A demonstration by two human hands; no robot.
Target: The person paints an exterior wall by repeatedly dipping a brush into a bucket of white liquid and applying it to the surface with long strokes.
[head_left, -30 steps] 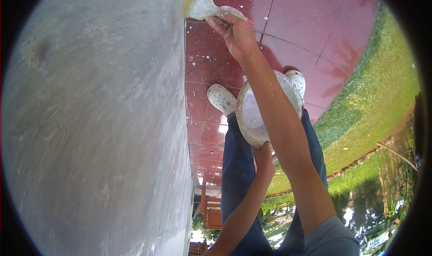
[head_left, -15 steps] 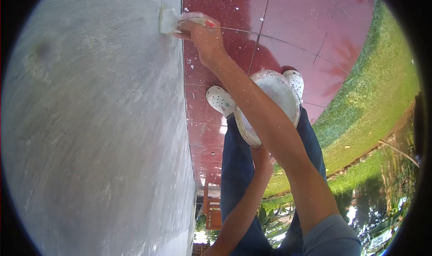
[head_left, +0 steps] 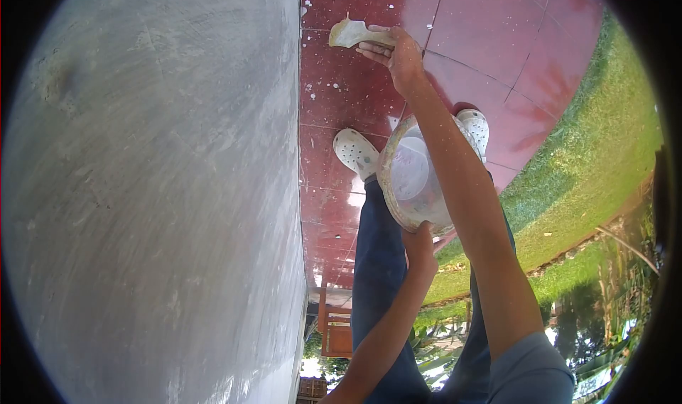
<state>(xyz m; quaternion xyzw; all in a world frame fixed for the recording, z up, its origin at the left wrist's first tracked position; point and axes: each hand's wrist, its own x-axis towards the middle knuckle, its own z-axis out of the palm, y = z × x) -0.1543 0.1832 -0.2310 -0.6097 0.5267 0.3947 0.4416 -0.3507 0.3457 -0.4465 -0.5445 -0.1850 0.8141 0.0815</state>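
Observation:
My right hand [head_left: 398, 56] grips a wide paintbrush [head_left: 348, 33] by its handle, fingers stretched along it. The brush head, coated in white paint, points at the wall [head_left: 177, 191] but hangs apart from it, over the red floor. Below, my left hand [head_left: 420, 244] holds the rim of a round paint bucket [head_left: 386, 180], thumb on the near edge. Whitish paint and a pale round patch show inside the tilted bucket. My right forearm crosses in front of the bucket and hides its right part.
Red floor tiles [head_left: 341, 91] carry white paint drops. My white clogs [head_left: 355, 153] stand beyond the bucket. Grass [head_left: 568, 191] borders the tiles on the right. A wooden piece of furniture [head_left: 337, 329] stands behind, near the wall.
The paintbrush has come off the wall and moved right with my right hand. The bucket has tilted, showing more of its inside, and my left thumb now shows on its rim.

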